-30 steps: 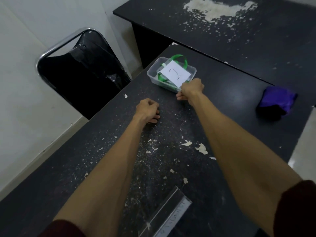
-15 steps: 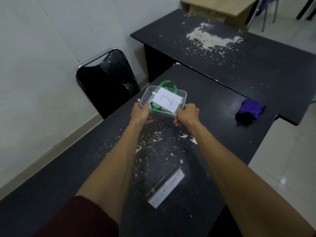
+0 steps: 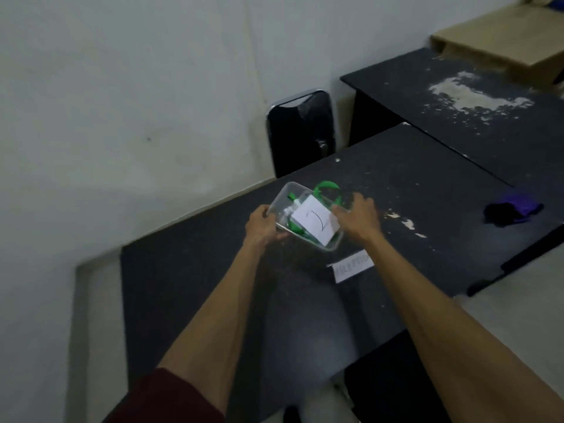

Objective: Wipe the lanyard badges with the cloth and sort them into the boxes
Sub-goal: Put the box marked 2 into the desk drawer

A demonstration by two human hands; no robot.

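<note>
One clear box (image 3: 286,193) of green lanyards (image 3: 326,187) over the table (image 3: 183,285), left hand (image 3: 261,227) gripping its left end. Right hand (image 3: 357,219) is at the other end, grip too blurry to tell; one purple cloth (image 3: 512,210) far right.

The black desk (image 3: 427,184) in front of you is speckled with pale chips, thickest toward three o'clock. A white label strip (image 3: 354,267) lies flat on it at about four o'clock. A black chair with a chrome frame (image 3: 300,132) stands behind the desk at twelve o'clock, near the wall (image 3: 137,87). At two o'clock a second black desk (image 3: 503,138) abuts yours, with a tan wooden table (image 3: 503,41) beyond it.
</note>
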